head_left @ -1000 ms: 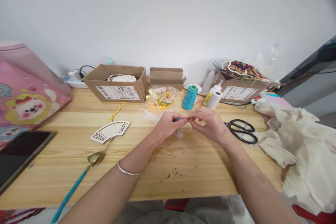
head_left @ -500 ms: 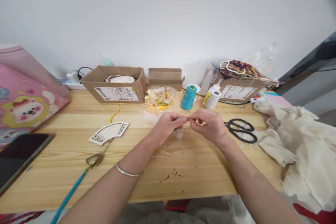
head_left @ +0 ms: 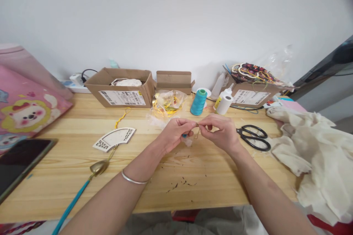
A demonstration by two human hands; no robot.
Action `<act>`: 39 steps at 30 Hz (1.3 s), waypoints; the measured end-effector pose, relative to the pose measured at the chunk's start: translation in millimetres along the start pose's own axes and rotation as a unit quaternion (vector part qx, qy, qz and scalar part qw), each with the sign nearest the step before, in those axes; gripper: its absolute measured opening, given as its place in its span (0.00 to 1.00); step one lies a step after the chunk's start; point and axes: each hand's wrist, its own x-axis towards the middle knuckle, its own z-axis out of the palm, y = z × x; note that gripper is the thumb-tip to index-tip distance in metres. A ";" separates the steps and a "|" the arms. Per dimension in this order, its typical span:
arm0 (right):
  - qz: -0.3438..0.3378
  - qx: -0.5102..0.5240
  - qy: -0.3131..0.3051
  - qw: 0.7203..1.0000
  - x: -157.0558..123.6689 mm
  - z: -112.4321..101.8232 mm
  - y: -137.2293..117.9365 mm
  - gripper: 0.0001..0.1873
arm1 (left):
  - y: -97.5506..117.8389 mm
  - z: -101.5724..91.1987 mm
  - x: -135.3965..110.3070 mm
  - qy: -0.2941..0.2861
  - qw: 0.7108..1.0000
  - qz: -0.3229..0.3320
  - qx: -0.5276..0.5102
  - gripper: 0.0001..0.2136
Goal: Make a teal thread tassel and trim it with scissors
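Near the middle of the table my left hand (head_left: 176,134) and my right hand (head_left: 217,130) meet fingertip to fingertip. Both pinch a thin brownish cord (head_left: 196,134), whose loose end curls below the fingers. Something small and blue shows under my left fingers, too hidden to name. Left of them lies a pale fan-shaped piece (head_left: 114,138) with cut-out corners, a yellow cord (head_left: 120,118) above it and a gold cap with a turquoise tassel (head_left: 73,200) below. Black-handled scissors (head_left: 253,136) rest beside my right wrist.
Behind the hands stand a turquoise thread spool (head_left: 198,102), a white thread spool (head_left: 224,105), a bag of yellow cords (head_left: 168,104) and cardboard boxes (head_left: 121,97). Cream cloth (head_left: 317,154) lies right; a phone (head_left: 22,165) and pink bag (head_left: 30,114) lie left.
Both hands stay at nearly the same spot, still pinching. The cord's hanging end has shifted slightly, and my left fingers have curled a little.
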 end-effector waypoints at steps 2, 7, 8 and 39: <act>0.012 0.002 0.000 1.000 0.6 0.1 -0.9 0.05 | -0.2 -0.5 0.4 0.008 1.000 0.003 0.010 0.08; 0.020 -0.002 -0.002 1.000 0.9 0.3 -1.0 0.05 | -0.5 -1.3 0.9 0.009 0.999 0.014 0.032 0.08; 0.019 -0.003 -0.001 1.000 0.6 0.6 -0.6 0.05 | -0.5 -1.1 0.8 0.013 0.999 0.018 0.042 0.07; 0.147 0.085 -0.040 0.985 3.6 -1.3 -0.7 0.08 | 3.0 -1.0 -1.2 0.013 0.998 0.046 0.039 0.08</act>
